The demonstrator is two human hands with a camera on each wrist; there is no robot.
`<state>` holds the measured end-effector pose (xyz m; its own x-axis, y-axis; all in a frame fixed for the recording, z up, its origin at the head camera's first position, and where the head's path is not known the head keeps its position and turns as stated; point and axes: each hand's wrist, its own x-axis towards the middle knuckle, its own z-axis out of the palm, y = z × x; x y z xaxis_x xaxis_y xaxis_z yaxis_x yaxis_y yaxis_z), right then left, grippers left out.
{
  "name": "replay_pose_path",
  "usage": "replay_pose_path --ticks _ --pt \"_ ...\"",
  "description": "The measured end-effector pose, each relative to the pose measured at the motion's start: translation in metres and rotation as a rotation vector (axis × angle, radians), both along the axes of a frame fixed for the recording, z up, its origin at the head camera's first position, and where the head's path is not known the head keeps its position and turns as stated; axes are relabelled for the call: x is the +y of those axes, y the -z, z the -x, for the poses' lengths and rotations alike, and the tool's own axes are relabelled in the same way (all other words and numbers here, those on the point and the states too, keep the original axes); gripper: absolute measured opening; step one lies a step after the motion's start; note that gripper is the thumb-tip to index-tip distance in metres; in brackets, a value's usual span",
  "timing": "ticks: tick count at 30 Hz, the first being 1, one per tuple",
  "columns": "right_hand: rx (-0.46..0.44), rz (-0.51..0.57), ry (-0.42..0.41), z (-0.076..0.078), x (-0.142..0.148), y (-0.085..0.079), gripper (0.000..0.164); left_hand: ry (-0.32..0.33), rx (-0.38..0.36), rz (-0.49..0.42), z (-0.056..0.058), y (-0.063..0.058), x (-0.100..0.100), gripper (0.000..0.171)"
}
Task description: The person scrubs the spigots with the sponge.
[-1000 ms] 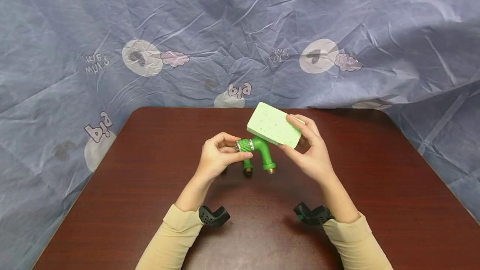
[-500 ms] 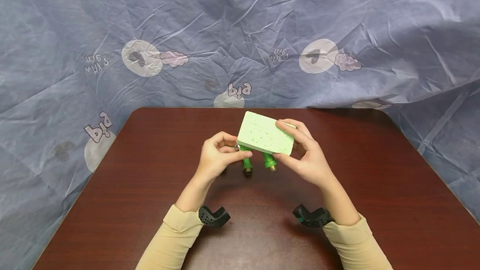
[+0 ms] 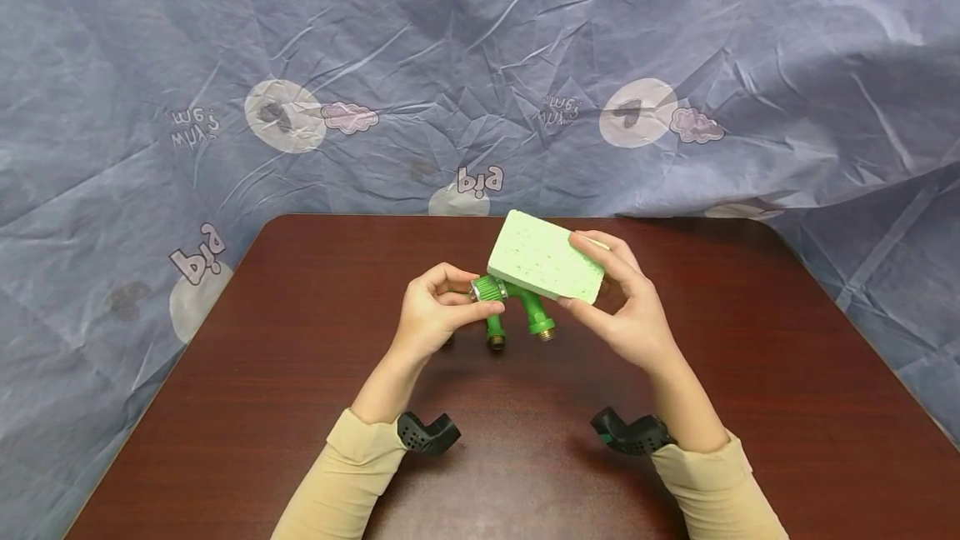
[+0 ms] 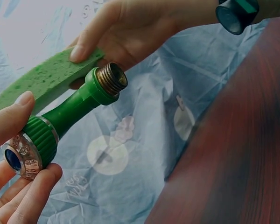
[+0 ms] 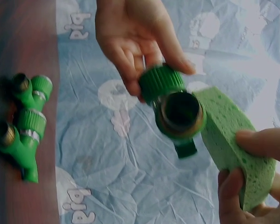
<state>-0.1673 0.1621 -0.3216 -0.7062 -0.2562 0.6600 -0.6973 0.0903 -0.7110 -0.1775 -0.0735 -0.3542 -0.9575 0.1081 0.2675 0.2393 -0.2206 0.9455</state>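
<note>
My left hand [image 3: 435, 311] pinches a green plastic tap [image 3: 534, 311] by its ribbed knob, between thumb and fingers. A metal ring and a dark blue cap show at the knob's end in the left wrist view, and the tap's brass threaded end [image 4: 113, 78] points away from the hand. In my right hand [image 3: 626, 302] is a light green sponge [image 3: 547, 255], gripped at its right end between thumb and fingers. The sponge lies against or just over the tap's upper side and hides part of it; whether they touch, I cannot tell.
Two more green taps [image 5: 30, 123] lie on the dark red-brown table [image 3: 300, 407], mostly hidden behind the held tap in the head view. A blue-grey printed cloth [image 3: 420, 65] hangs behind the table. Each wrist wears a black camera mount [image 3: 427, 433].
The sponge moved left and down across the tap, covering its knob, then back up and right, uncovering the knob. My left hand stays nearly still.
</note>
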Motion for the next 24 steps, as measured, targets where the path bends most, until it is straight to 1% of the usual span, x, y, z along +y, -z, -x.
replay_pose_path --ticks 3,6,8,12,15,17,20,22,24 --pt "-0.011 -0.068 -0.063 -0.002 -0.005 0.002 0.068 0.01 0.0 -0.019 0.0 -0.001 0.0 0.034" --pt "-0.021 -0.086 -0.112 -0.003 -0.008 0.004 0.068 0.021 0.002 -0.035 0.0 -0.001 0.0 0.034" --pt "-0.023 -0.089 -0.12 -0.002 -0.008 0.004 0.068 0.028 0.003 -0.044 0.0 -0.001 0.0 0.035" --pt "-0.009 -0.105 -0.104 -0.001 -0.001 0.002 0.068 0.021 -0.003 -0.053 0.001 -0.001 -0.002 0.035" --pt "-0.003 -0.109 -0.078 0.0 0.006 0.0 0.068 -0.022 -0.004 -0.073 0.002 -0.002 -0.004 0.034" --pt "0.003 -0.103 -0.044 0.001 0.01 -0.002 0.069 -0.06 -0.004 -0.081 0.002 -0.003 -0.006 0.032" --pt "0.014 -0.085 0.005 0.001 0.014 -0.004 0.069 -0.11 0.001 -0.069 0.003 -0.004 -0.008 0.031" --pt "0.013 -0.061 0.017 0.001 0.015 -0.004 0.069 -0.128 0.002 -0.052 0.004 -0.004 -0.009 0.031" --pt "0.018 -0.059 0.012 0.001 0.013 -0.004 0.069 -0.127 0.0 -0.05 0.004 -0.004 -0.008 0.031"
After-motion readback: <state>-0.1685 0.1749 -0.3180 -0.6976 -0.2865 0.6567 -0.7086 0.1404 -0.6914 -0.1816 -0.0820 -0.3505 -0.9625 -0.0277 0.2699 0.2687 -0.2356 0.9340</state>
